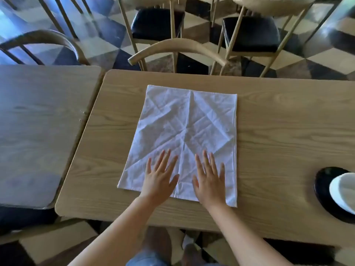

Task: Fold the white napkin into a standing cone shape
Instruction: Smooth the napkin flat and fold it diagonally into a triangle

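The white napkin [184, 127] lies spread out flat on the wooden table [278, 135], creased with diagonal and centre fold lines. My left hand [160, 177] rests palm down on its near left part, fingers apart. Beside it, my right hand [210, 179] presses flat on the near right part, fingers also spread. Neither hand grips the cloth. The napkin's near edge is partly hidden under my wrists.
A black plate [324, 194] with a white bowl [343, 192] on it sits at the table's right edge. A second table [38, 121] adjoins on the left. Wooden chairs [178, 48] with black seats stand across the far side.
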Demonstrator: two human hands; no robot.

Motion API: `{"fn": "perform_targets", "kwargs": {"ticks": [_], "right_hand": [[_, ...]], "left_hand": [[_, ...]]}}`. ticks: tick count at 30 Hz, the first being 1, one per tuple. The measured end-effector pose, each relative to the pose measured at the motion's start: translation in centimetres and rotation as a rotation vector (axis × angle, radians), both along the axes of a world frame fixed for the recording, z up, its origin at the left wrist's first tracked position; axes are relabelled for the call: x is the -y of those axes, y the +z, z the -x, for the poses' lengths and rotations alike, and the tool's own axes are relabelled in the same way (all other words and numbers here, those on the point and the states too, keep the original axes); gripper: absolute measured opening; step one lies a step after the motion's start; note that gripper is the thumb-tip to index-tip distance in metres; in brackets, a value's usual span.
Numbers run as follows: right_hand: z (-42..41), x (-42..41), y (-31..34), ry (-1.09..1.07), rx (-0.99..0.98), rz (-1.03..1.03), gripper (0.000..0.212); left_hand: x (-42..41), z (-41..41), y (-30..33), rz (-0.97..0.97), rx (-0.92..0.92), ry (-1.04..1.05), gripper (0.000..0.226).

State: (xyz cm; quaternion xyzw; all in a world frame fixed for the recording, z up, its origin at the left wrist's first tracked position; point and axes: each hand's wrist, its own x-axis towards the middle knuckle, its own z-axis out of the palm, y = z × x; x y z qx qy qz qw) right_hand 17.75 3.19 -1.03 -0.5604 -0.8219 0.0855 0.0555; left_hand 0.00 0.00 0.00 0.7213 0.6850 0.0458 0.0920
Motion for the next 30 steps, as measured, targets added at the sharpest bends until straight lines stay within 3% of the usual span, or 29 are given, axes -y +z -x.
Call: {"fn": "perform_targets", "kwargs": {"ticks": [3, 8, 13, 17, 19, 21, 23, 27, 30], "right_hand": [[1.5, 0.2, -1.5, -0.065, -0.002, 0.068, 0.061], [-0.4, -0.3, -3.8, 0.017, 0.028, 0.099, 0.058], [-4.4, -2.6, -3.4, -0.172, 0.055, 0.104, 0.058], [-1.7, -4.6, -2.7, -0.414, -0.024, 0.056, 0.062], [1.2, -6.6, -2.2, -0.248, -0.053, -0.002, 0.059], [3.8, -9.2, -2.4, -0.07, -0.054, -0.017, 0.056], [4.8, -11.8, -3.1, -0.029, -0.028, 0.021, 0.056], [1.0, -16.3, -4.1, 0.056, 0.07, 0.037, 0.06], [-3.0, -19.4, -4.4, 0.015, 0.1, 0.029, 0.064]], "left_hand": [[-0.9, 0.0, -2.1, 0.012, -0.01, -0.067, 0.057], [-1.8, 1.8, -4.5, 0.058, 0.015, -0.221, 0.063], [-4.0, 8.1, -4.1, 0.056, -0.018, 0.071, 0.076], [-7.0, 8.9, -3.7, 0.054, -0.005, 0.379, 0.078], [-9.1, 6.5, -3.2, 0.008, 0.003, 0.247, 0.069], [-11.0, 3.8, -3.5, -0.026, -0.016, -0.049, 0.059], [-12.9, 2.6, -4.2, -0.012, -0.021, -0.18, 0.055], [-16.3, 5.9, -5.2, 0.018, -0.038, -0.246, 0.063], [-18.1, 10.1, -5.1, 0.024, -0.038, -0.148, 0.068]]}}
